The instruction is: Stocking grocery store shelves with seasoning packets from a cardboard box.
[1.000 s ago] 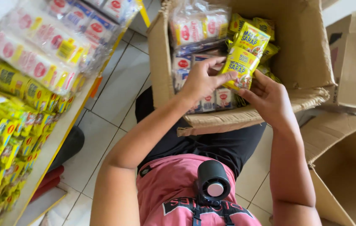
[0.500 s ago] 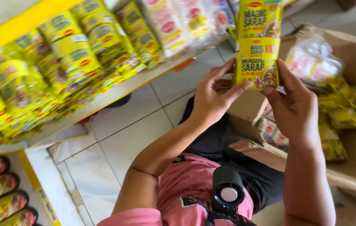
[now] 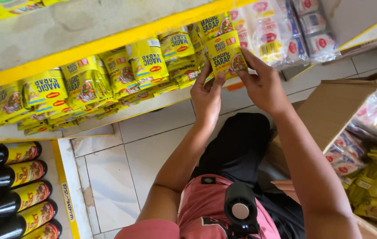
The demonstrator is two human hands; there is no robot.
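Note:
Both hands hold a stack of yellow seasoning sachets (image 3: 225, 52) up at a shelf. My left hand (image 3: 207, 95) grips the stack's lower left side. My right hand (image 3: 263, 84) grips its right side from below. The stack touches the row of matching yellow sachets (image 3: 108, 75) that lies along the white shelf with a yellow edge (image 3: 108, 42).
Clear packs of white and red sachets (image 3: 286, 31) lie on the shelf to the right. An open cardboard box (image 3: 330, 110) with more sachet packs stands at the right. Dark bottles with yellow labels (image 3: 15, 190) lie on a lower shelf at the left. White floor tiles (image 3: 122, 168) show below.
Both hands lifted the yellow sachet stack out of the cardboard box and carried it left and up to the shelf, where it now meets the row of sachets.

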